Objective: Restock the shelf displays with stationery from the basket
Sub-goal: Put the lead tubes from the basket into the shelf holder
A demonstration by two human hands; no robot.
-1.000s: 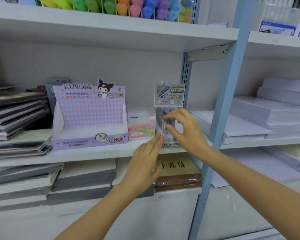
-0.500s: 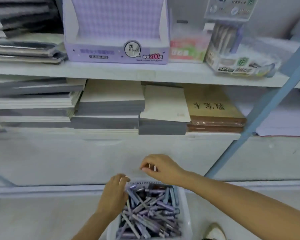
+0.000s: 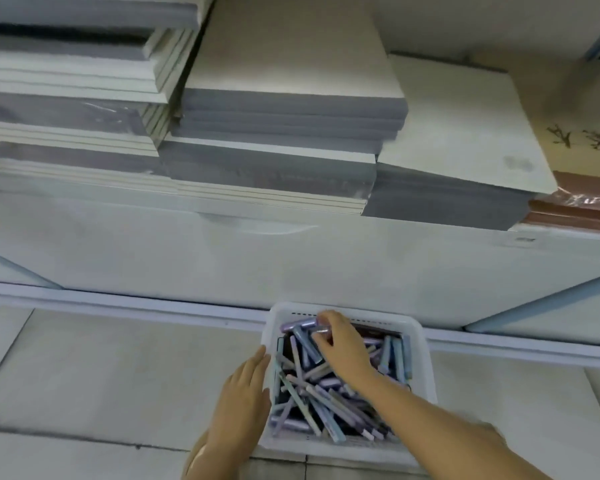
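Note:
A white plastic basket (image 3: 426, 368) stands on the tiled floor below the shelves, filled with several purple, lilac and pale blue pens (image 3: 326, 407). My right hand (image 3: 343, 348) reaches into the far part of the basket, its fingers curled around a few pens near the back rim. My left hand (image 3: 245, 396) lies with straight fingers against the basket's left wall, holding nothing. The shelf displays are out of view.
Stacks of grey and white paper pads (image 3: 284, 126) fill the lowest shelf above the basket, with a brown wrapped pack (image 3: 579, 206) at the right. A white base panel (image 3: 291, 258) and blue-grey shelf rails (image 3: 534, 306) run behind the basket. Pale floor tiles (image 3: 101, 368) spread to the left.
My view dropped from the middle shelf display to the basket on the floor. Both hands left the display; the right hand went down into the pens and the left moved to the basket's side.

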